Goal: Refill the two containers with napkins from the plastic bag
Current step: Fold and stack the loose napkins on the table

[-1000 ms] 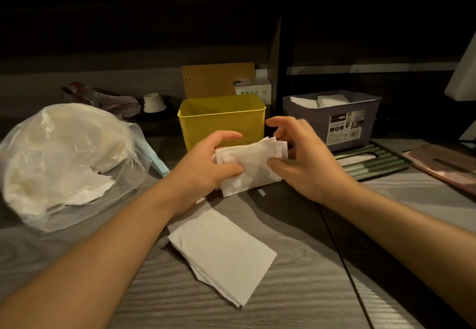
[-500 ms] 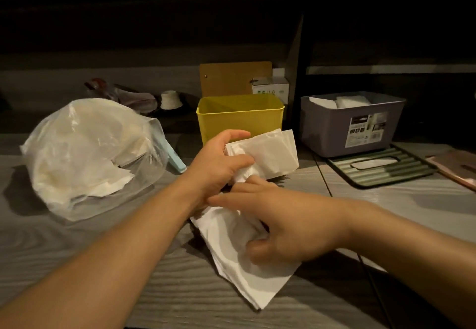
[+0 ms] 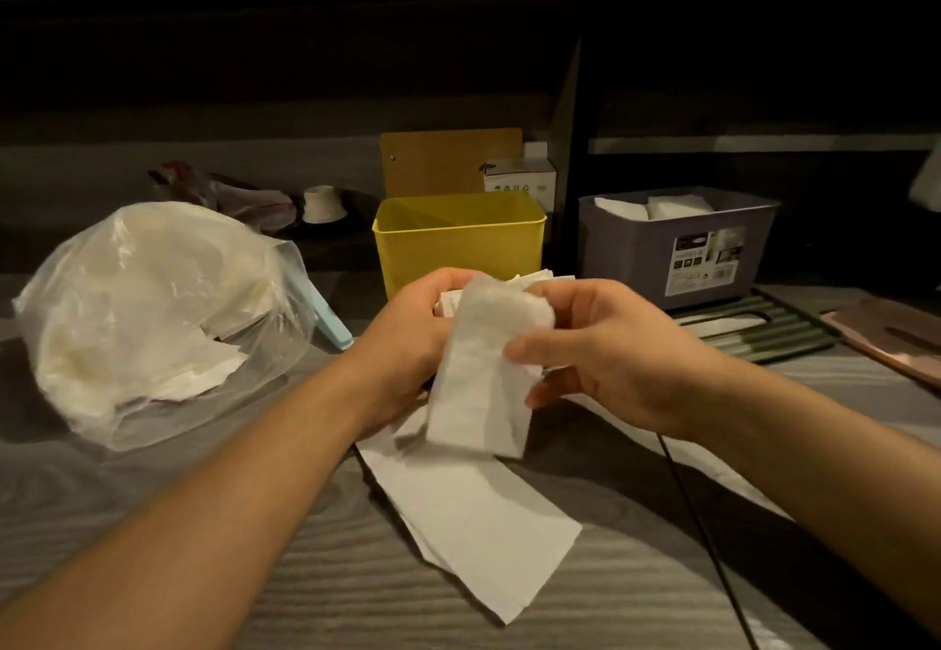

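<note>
**One camera, on my head**

There is a single view, worn on my head, looking forward and down over my own forearms at the grey wood-grain table (image 3: 153, 537). It is wide-angle: the table's grain and the far ledge bow at the edges. My left hand (image 3: 407, 344) and right hand (image 3: 626, 359) sit close under the lens, near the middle of the frame, with both arms running in from the bottom corners. Farther out, toward the top half, the view reaches the yellow container (image 3: 458, 252) straight ahead, the grey container (image 3: 662, 252) to the right and the plastic bag (image 3: 153, 313) to the left. Beyond them stands a dark wall. No second view overlaps this one.
</note>
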`<move>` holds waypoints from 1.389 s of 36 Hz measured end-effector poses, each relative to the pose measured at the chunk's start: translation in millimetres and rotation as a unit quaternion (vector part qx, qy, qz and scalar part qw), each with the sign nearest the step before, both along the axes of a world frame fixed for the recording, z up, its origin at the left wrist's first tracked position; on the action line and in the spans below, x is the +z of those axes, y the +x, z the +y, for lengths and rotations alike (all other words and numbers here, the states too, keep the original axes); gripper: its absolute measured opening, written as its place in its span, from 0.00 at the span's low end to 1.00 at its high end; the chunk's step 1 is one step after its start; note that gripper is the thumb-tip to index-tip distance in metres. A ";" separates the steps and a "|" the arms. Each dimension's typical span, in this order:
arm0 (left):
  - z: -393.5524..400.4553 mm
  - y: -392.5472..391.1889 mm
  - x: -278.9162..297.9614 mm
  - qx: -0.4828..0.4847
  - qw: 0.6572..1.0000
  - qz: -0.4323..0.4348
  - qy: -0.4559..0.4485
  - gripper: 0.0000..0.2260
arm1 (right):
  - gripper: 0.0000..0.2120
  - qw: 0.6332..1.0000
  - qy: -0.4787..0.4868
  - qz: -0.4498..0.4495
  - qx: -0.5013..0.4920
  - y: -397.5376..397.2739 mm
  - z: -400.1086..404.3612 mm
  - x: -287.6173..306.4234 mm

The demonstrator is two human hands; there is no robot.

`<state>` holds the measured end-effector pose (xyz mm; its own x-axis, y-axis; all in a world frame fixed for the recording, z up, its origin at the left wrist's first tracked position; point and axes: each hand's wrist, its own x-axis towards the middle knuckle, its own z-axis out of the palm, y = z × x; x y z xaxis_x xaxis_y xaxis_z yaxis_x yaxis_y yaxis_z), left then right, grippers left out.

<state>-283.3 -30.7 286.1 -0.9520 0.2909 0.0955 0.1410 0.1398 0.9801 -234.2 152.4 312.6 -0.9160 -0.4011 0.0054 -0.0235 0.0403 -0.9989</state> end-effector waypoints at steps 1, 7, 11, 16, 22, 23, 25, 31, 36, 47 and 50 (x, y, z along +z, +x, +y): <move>0.7 -0.7 0.0 0.001 1.000 -0.008 0.002 0.15 | 0.12 0.998 -0.040 -0.025 -0.046 -3.2 1.2 -1.9; 4.2 -0.8 3.7 0.042 0.998 -0.031 0.039 0.10 | 0.08 0.961 -0.149 -0.122 -0.199 -19.8 8.4 -12.6; 4.6 1.8 4.3 0.001 1.000 -0.013 0.009 0.17 | 0.10 0.952 -0.175 -0.159 -0.192 -21.6 6.8 -13.4; 3.0 -0.6 -1.6 0.005 0.999 0.025 -0.028 0.21 | 0.11 0.964 -0.131 -0.159 -0.169 -20.5 6.1 -12.7; 3.9 1.2 -1.3 0.010 0.998 0.041 -0.050 0.22 | 0.10 0.948 0.179 0.128 -0.231 -23.6 18.7 -15.7; 4.2 0.9 -1.5 0.008 0.998 0.042 -0.046 0.21 | 0.09 0.941 0.197 0.154 -0.228 -25.0 20.5 -17.8; 4.5 0.7 -1.5 0.005 0.998 0.044 -0.048 0.21 | 0.12 0.930 0.226 0.182 -0.224 -28.3 23.4 -21.9; 2.9 -0.6 -1.7 0.025 0.996 0.058 -0.062 0.21 | 0.17 0.819 0.331 0.398 -0.248 -17.6 18.7 -9.4; 2.3 -1.0 -0.8 0.038 0.999 0.005 -0.011 0.22 | 0.12 0.862 0.369 0.331 0.108 12.1 -6.4 -6.2; 5.4 -3.9 0.5 0.067 0.993 -0.057 0.073 0.19 | 0.24 0.851 0.413 0.260 0.193 14.7 -23.5 -5.5; 7.1 -4.3 0.6 0.067 0.991 -0.072 0.091 0.19 | 0.18 0.858 0.410 0.250 0.181 15.1 -22.5 -5.0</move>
